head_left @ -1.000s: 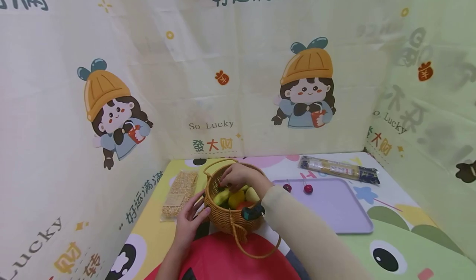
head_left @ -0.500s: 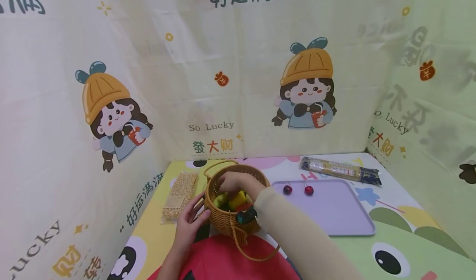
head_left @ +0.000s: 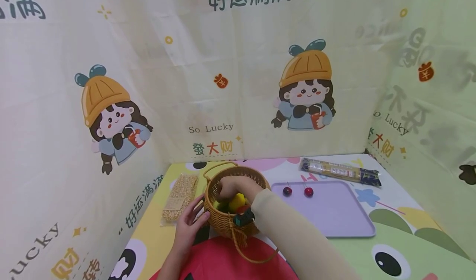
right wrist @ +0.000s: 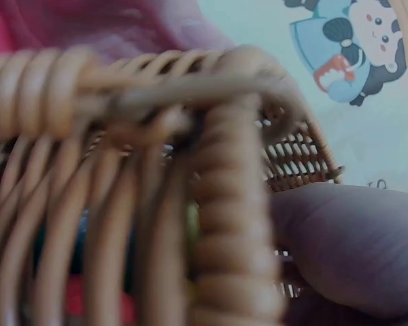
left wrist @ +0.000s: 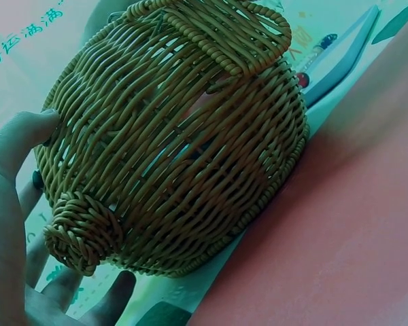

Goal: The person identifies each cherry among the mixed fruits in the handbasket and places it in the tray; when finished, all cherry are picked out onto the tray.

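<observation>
A round wicker basket (head_left: 219, 223) stands on the table, with a yellow fruit (head_left: 237, 202), something red (head_left: 243, 209) and some green fruit inside. My left hand (head_left: 187, 226) rests against its left side. In the left wrist view, the thumb touches the basket's wall (left wrist: 183, 156) near a woven knob, and the other fingers spread below. My right hand (head_left: 236, 186) reaches down past the rim. Its fingertips are hidden inside, so whether they hold anything cannot be seen. The right wrist view has the blurred rim close up, with part of the right hand (right wrist: 353, 244) behind it.
Right of the basket lies a lilac tray (head_left: 334, 216) bearing two cherries (head_left: 308, 192). A long packet (head_left: 340, 171) lies behind the tray. A bag of grain-like pieces (head_left: 180, 197) is at the left. A rope handle (head_left: 256, 262) droops over the basket's front. Printed cloth (head_left: 238, 86) encloses the table.
My right hand has sunk deeper into the basket, and its fingers have passed out of sight. The left hand stays at the basket's side.
</observation>
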Tool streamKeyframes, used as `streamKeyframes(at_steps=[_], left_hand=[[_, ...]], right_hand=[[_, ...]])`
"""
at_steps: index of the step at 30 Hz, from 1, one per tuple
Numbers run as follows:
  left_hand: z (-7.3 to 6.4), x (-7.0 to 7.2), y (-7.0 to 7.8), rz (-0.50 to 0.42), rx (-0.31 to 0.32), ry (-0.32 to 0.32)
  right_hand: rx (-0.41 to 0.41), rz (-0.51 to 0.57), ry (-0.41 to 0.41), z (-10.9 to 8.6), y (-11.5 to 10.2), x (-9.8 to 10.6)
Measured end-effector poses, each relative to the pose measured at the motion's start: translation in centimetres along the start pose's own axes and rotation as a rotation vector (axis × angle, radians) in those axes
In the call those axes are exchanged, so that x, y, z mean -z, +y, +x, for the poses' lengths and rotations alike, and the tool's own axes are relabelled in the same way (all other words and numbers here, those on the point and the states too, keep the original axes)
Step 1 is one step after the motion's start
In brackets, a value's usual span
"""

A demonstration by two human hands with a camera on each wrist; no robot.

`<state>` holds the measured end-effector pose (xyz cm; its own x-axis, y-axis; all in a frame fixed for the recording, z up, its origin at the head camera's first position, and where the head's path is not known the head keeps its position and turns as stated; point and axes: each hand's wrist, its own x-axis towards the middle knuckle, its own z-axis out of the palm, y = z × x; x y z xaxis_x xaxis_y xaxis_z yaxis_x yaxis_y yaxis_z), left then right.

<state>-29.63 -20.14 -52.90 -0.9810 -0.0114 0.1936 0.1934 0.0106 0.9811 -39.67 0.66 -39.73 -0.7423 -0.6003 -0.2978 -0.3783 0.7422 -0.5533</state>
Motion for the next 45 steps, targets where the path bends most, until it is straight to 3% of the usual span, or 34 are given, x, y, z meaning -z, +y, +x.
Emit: streamKeyframes(at_steps=[7, 21, 29, 45], left_hand=[[-0.1, -0.1, -0.2, -0.013, 0.006, -0.004], [0.0, 0.3, 0.0, -0.009, -0.027, -0.007], [0.0, 0.4, -0.2, -0.038, -0.038, -0.025], [0.0, 0.4, -0.2, -0.01, -0.032, -0.018]], right_hand=[[-0.002, 0.046, 0.094, 0.1, 1.4, 0.1], [0.034, 0.167, 0.099, -1.4, 1.6, 1.8], [0.056, 0.284, 0.15, -3.7, 2.2, 1.9], [0.096, 0.277, 0.25, -8.6, 4.5, 3.6]])
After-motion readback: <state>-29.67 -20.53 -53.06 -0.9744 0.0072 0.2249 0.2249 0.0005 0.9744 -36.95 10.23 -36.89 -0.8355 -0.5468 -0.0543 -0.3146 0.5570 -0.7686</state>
